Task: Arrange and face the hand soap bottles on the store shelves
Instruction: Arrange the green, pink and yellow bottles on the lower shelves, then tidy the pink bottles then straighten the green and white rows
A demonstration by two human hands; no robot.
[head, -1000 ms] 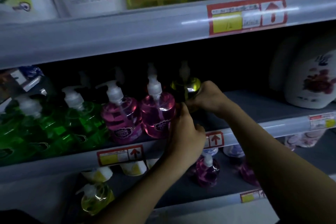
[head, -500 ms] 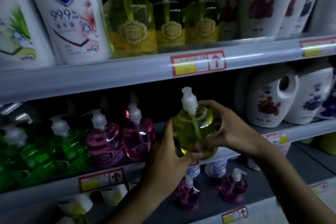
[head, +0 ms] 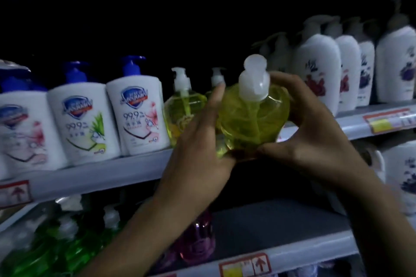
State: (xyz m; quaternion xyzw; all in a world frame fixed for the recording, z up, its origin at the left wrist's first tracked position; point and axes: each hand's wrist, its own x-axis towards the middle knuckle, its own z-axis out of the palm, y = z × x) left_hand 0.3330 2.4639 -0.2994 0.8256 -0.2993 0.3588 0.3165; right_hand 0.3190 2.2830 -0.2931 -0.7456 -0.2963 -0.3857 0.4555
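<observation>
Up from the level of the middle shelf, the yellow soap bottle [head: 249, 123] now sits higher, in front of the ledge of the shelf above. Both hands hold it in the air, nearest the camera, and it touches no shelf. The left hand [head: 198, 153] cups its left side and base, the forefinger stretched up along the glass and the other fingers [head: 219, 141] curled against it. The right hand [head: 315, 141] grips the other side, fingers [head: 283, 81] wrapped over the shoulder and thumb tucked under the bottom. The white pump [head: 254, 81] stands up, its spout turned toward the camera.

Below the arms, blurred green bottles [head: 56, 249] and a pink bottle [head: 198, 243] stand on the lower shelf, behind a red price tag [head: 245, 265].

Just behind the hands runs the grey shelf ledge [head: 101, 175]. On it, to the left, three white bottles with blue pumps [head: 137, 117] stand in a row, labels forward. Beside them, partly hidden by the left hand, are square yellow bottles [head: 182, 110]. To the right are tall white bottles with flower prints [head: 319, 74]. The back of the shelf is dark.
</observation>
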